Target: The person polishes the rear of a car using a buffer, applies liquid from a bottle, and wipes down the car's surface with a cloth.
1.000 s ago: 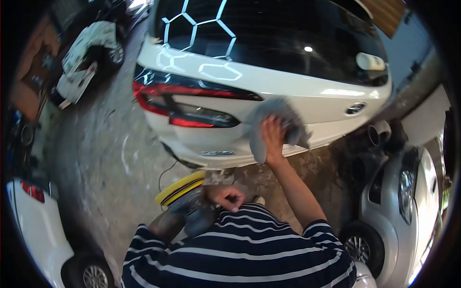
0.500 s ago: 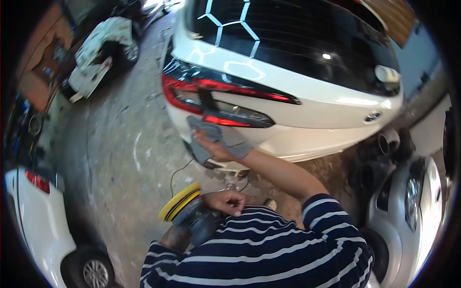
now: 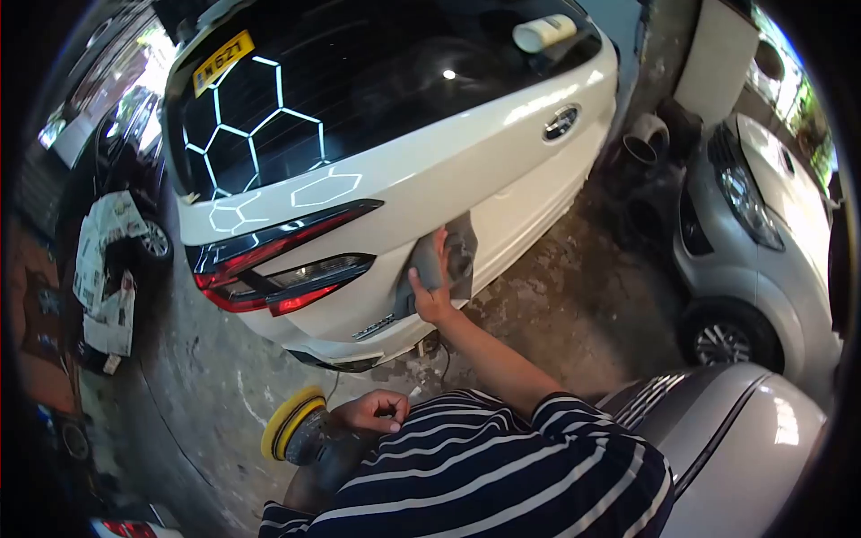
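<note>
My right hand [image 3: 434, 291] presses a grey cloth [image 3: 461, 255] against the rear of a white car [image 3: 502, 202], right of its red and black tail light [image 3: 314, 293]. The cloth is folded around the palm, with the thumb and fingertips showing. Curled close to my striped shirt is my left hand [image 3: 369, 411]; whatever its fingers enclose is hidden. A polisher [image 3: 310, 437] with a yellow pad [image 3: 283, 420] rests against my left forearm, pad facing left. Its handle is out of sight.
A white cup-like container [image 3: 544, 33] stands by the rear window. A silver car [image 3: 749, 215] is at right, and a grey car panel [image 3: 744, 421] lies close behind my right side. Beyond the tail light is a dark vehicle with a paper-covered part [image 3: 108, 269]. A thin cord trails on the floor.
My right hand and the cloth have moved from below the tail light to the right along the car's rear. My view has turned right. The polisher stays at my left arm.
</note>
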`<action>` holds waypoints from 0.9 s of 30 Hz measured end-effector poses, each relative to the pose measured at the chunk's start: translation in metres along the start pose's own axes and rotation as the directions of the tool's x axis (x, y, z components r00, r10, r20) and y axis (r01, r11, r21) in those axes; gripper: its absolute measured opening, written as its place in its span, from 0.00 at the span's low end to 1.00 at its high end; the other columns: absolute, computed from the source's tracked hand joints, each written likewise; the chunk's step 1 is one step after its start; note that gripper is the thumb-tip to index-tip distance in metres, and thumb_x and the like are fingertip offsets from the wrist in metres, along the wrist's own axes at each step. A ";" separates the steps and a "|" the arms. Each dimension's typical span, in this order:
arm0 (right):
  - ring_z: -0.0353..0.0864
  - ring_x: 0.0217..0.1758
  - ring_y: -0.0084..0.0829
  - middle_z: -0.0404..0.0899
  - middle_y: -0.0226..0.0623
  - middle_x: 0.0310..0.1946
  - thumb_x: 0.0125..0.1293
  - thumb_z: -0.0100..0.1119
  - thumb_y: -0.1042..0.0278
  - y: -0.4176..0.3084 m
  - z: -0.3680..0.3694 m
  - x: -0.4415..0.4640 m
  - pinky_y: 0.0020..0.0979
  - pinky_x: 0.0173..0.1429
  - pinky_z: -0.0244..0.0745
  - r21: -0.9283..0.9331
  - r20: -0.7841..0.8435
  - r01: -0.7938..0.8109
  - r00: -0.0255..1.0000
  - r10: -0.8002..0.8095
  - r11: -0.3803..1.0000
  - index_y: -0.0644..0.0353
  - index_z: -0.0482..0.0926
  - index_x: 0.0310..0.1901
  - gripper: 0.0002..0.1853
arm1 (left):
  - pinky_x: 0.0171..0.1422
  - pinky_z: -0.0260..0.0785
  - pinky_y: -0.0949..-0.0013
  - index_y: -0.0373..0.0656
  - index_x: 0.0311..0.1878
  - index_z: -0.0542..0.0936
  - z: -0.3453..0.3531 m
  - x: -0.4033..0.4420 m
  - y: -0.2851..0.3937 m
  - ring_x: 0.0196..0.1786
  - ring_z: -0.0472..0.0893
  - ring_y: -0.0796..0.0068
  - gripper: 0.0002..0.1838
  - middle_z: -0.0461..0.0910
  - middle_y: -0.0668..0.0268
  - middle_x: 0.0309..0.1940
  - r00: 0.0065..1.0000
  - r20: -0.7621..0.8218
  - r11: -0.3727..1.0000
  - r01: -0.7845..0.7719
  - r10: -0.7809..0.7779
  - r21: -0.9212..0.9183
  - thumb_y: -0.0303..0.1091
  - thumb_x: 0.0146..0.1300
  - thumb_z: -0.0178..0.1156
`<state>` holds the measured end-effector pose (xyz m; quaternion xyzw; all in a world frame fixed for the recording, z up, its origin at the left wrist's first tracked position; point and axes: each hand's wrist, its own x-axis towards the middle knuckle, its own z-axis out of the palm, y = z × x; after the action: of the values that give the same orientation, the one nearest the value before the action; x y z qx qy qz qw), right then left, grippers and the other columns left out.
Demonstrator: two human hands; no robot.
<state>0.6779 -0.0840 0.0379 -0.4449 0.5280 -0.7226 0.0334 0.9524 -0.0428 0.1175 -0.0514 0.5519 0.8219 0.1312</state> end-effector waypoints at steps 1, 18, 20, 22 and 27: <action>0.40 0.88 0.52 0.47 0.55 0.84 0.72 0.57 0.60 0.014 -0.009 0.005 0.56 0.86 0.32 -0.196 0.076 0.059 0.996 -0.045 0.979 0.64 0.50 0.82 0.42 | 0.54 0.62 0.68 0.40 0.37 0.76 -0.005 0.003 0.003 0.44 0.70 0.75 0.13 0.73 0.68 0.37 1.000 0.014 0.998 0.019 -0.019 0.060 0.38 0.67 0.69; 0.35 0.89 0.48 0.44 0.49 0.85 0.63 0.65 0.55 0.101 -0.060 -0.030 0.58 0.86 0.28 -0.738 0.299 0.073 0.926 0.228 0.671 0.64 0.48 0.82 0.52 | 0.53 0.62 0.68 0.40 0.37 0.77 -0.007 -0.004 0.000 0.43 0.71 0.75 0.13 0.74 0.68 0.36 0.998 -0.034 0.993 0.059 -0.056 0.100 0.37 0.66 0.69; 0.36 0.90 0.42 0.46 0.49 0.85 0.71 0.59 0.57 0.118 -0.087 0.035 0.55 0.86 0.28 -0.475 -0.225 -0.066 0.973 -0.048 0.878 0.64 0.49 0.82 0.45 | 0.53 0.63 0.68 0.40 0.38 0.77 -0.003 -0.011 -0.007 0.43 0.71 0.75 0.12 0.74 0.68 0.36 0.996 -0.066 0.993 0.070 -0.064 0.092 0.37 0.66 0.69; 0.76 0.69 0.52 0.78 0.56 0.65 0.76 0.52 0.43 0.136 -0.119 0.104 0.42 0.73 0.66 -0.265 -0.455 -0.423 0.847 0.275 0.866 0.66 0.71 0.70 0.34 | 0.52 0.63 0.67 0.40 0.38 0.77 0.002 -0.015 -0.012 0.43 0.71 0.74 0.12 0.75 0.68 0.36 0.998 -0.048 0.998 0.040 -0.038 0.044 0.36 0.67 0.68; 0.32 0.89 0.43 0.37 0.50 0.86 0.74 0.58 0.55 0.091 -0.029 0.006 0.47 0.87 0.28 -0.133 -0.150 -0.227 0.967 0.206 0.965 0.65 0.44 0.82 0.46 | 0.48 0.63 0.72 0.39 0.39 0.77 0.012 -0.030 -0.020 0.40 0.70 0.81 0.12 0.73 0.72 0.33 0.993 -0.114 1.000 -0.024 0.025 0.006 0.36 0.67 0.68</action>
<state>0.6163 -0.1054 -0.0317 -0.3358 0.6270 -0.7015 0.0432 0.9874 -0.0287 0.1109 -0.0910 0.5611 0.8178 0.0896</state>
